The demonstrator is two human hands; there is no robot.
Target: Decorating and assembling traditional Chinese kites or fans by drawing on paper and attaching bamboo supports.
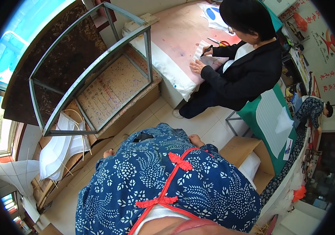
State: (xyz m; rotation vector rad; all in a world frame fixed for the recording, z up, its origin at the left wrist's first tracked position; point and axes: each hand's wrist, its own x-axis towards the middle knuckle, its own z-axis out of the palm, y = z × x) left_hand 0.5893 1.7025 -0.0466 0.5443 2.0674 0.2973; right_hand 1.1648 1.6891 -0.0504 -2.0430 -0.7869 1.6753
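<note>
While our left hand point(108, 153) and right hand point(195, 140) barely peek past the blue patterned sleeves, we cannot tell whether the fingers are curled or spread; neither visibly holds anything. White paper shapes on thin bamboo ribs point(61, 152) lie near the left hand, at nine o'clock. Open brown cardboard box point(246, 150) sits at three.

Risk: a blind step leftward could crush the ribs. The grey metal frame point(93, 66) at eleven looks tilted and might topple if bumped.

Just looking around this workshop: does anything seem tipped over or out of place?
Yes. A grey metal frame rests tilted, leaning across the workbench instead of standing upright. Pale sheets and thin sticks hang loosely over the bench's lower end. The tabletop beside it is blotched with colour stains.
</note>
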